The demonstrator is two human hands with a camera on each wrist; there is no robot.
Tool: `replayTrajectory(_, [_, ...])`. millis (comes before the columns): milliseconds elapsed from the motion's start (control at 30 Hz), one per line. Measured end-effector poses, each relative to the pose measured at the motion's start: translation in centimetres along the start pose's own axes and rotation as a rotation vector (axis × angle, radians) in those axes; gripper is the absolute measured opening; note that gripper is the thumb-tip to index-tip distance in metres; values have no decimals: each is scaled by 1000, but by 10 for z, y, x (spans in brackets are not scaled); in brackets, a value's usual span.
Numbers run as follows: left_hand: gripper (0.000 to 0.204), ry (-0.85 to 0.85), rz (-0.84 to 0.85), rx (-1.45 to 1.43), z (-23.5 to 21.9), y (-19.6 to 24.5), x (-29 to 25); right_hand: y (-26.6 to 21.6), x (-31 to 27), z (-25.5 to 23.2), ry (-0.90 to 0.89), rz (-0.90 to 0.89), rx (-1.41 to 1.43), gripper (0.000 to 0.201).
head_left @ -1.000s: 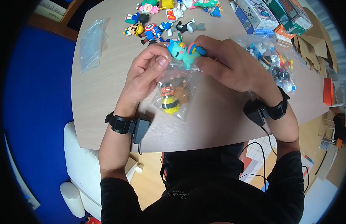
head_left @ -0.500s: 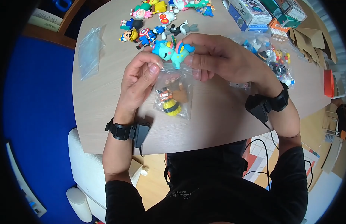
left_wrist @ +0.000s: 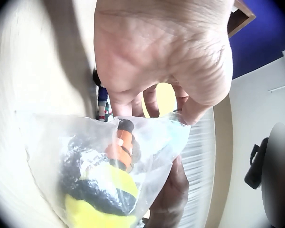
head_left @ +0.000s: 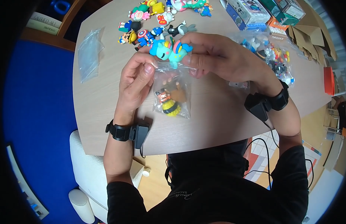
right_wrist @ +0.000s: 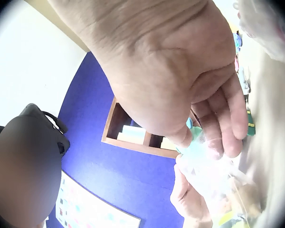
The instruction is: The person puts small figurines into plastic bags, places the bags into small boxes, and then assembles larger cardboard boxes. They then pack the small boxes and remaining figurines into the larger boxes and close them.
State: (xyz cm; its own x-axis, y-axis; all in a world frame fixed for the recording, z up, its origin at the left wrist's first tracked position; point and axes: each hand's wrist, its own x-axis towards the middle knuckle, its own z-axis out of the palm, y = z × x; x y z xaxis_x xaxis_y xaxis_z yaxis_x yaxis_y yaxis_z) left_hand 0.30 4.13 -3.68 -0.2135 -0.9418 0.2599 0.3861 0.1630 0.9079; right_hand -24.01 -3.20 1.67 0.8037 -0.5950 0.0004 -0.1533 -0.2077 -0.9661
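Note:
My left hand (head_left: 137, 76) pinches the upper left edge of a clear plastic bag (head_left: 158, 84) between thumb and fingers. Inside the bag hang a yellow-and-black figure (head_left: 171, 107) with orange parts and a brown piece (head_left: 178, 95). Right above the bag's top edge is a turquoise unicorn figure (head_left: 163, 50), lying sideways with a rainbow-coloured wing. My right hand (head_left: 234, 61) grips its rear end between thumb and fingers, close by the bag's upper right corner. In the left wrist view the bag (left_wrist: 154, 137) spreads below the left fingers.
Several toy figures, among them a shield-bearing one (head_left: 144, 36), lie at the back of the table (head_left: 214, 119). An empty clear bag (head_left: 89, 56) lies at the left. At the right are bagged figures (head_left: 279, 56), toy boxes (head_left: 251, 13) and folded cardboard (head_left: 311, 41).
Both hands, with the bag and the unicorn figure, have shifted a little to the left in the head view. The bag hangs straighter now; the grips look the same.

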Motion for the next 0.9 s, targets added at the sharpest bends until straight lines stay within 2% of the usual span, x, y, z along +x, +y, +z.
replayTrajectory(33, [15,22,3,11,2,0,1,2,0,0,-6,-26,-9,36])
replayTrajectory(100, [15,64,8,34,6,1,2,-1,0,-3,-18,30,-83,33])
replayTrajectory(233, [13,16,-13,100,3,0,3,-15,-3,-6,-53,71,-268,30])
replayTrajectory(333, [13,-5,-2,119,6,-3,3,-2,-3,-4,9,-57,-297,29])
replayTrajectory(533, [13,11,-44,176,6,-1,2,-17,-6,-4,-16,28,-492,27])
replayTrajectory(633, [13,11,-38,217,9,-1,3,-17,-9,1,86,-60,-556,22])
replayTrajectory(900, [12,17,-66,161,12,1,2,-14,-8,1,96,-101,-560,20])
